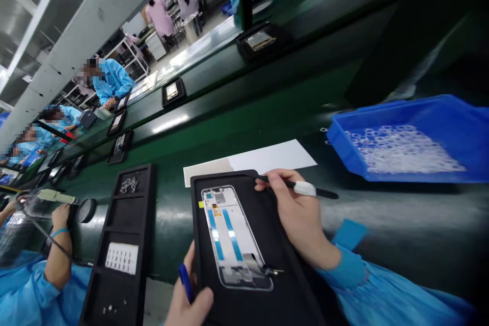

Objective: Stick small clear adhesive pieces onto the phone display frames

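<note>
A black foam tray point(282, 265) lies in front of me with a phone middle frame point(234, 237) seated in it, showing two blue strips. My right hand point(301, 219) rests on the tray's right side and grips black tweezers point(305, 188) wrapped in white tape, tips pointing left toward the tray's top edge. My left hand point(189, 303) holds the tray's near left corner, with a blue pen-like item point(186, 281) pinned under the thumb.
A blue bin point(439, 112) of small clear parts stands at right. White paper point(275, 158) lies behind the tray. A long black parts tray point(122, 244) sits at left, beside a co-worker's arm point(57, 254). Other trays ride the green conveyor point(248, 102); people work opposite.
</note>
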